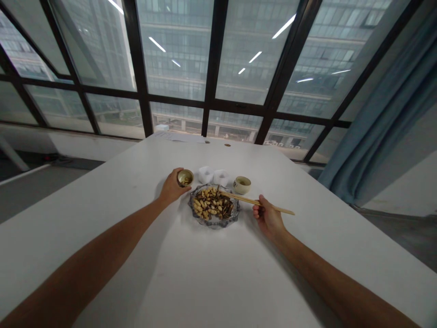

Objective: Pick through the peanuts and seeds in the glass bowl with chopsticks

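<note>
A glass dish (214, 220) of peanuts mixed with dark bits sits on the white table (191, 273). My left hand (171, 187) is wrapped round a small cup (185, 177) just left of the dish; a few pale pieces lie inside the cup. My right hand (268, 217) grips a pair of wooden chopsticks (254, 202), whose tips rest over the peanuts at the dish's far right side.
Two small white cups (213, 175) and a cream cup (242, 184) stand behind the dish. Papers (177, 135) lie at the table's far edge below large windows. A blue curtain (382, 118) hangs at the right.
</note>
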{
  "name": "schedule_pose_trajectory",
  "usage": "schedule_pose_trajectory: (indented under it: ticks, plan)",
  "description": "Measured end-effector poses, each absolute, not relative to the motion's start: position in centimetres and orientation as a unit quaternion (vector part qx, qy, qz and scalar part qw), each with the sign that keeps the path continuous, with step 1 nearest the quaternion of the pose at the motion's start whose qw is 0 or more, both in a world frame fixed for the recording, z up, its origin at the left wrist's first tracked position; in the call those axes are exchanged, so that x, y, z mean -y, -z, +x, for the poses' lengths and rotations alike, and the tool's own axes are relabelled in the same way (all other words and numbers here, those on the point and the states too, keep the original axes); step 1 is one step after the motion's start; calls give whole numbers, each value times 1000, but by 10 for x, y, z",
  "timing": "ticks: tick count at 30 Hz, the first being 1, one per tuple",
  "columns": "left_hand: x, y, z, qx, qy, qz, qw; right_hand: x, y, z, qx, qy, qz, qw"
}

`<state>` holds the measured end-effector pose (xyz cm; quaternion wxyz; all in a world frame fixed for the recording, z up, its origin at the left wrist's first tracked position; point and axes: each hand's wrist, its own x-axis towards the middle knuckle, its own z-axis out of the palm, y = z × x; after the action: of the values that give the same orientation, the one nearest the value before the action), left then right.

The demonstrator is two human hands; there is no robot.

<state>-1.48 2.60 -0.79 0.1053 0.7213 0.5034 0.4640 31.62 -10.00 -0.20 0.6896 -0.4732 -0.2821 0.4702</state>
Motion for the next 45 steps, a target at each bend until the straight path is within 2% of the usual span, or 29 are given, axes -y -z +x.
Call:
schedule_pose_trajectory:
  ticks: [3, 6, 13, 23, 27, 35, 37, 41, 45]
  plan:
    - [-26, 9, -15, -504, -465, 720, 107, 113, -7, 301, 343, -387, -463, 720]
    - [-25, 7, -16, -511, -464, 716, 109, 126, -13, 290, 431, -300, -466, 712]
    - [-20, 3, -14, -517, -459, 712, 119, 135, -6, 289, 536, -226, -470, 664]
    - [-21, 6, -15, -482, -480, 724, 113, 134, -8, 289, 516, -240, -470, 674]
    - [-24, 8, -15, -514, -474, 705, 118, 133, -12, 286, 511, -247, -472, 674]
    - [-41, 6, -22, -621, -404, 643, 194, 110, -9, 297, 346, -375, -445, 736]
    - [-48, 1, -20, -637, -377, 648, 178, 104, -6, 302, 326, -393, -440, 739]
    - [-58, -21, 7, -590, -374, 712, 68, 99, -6, 308, 308, -401, -435, 745]
    - [-65, -41, 61, -497, -314, 806, 64, 95, -9, 314, 313, -378, -428, 759]
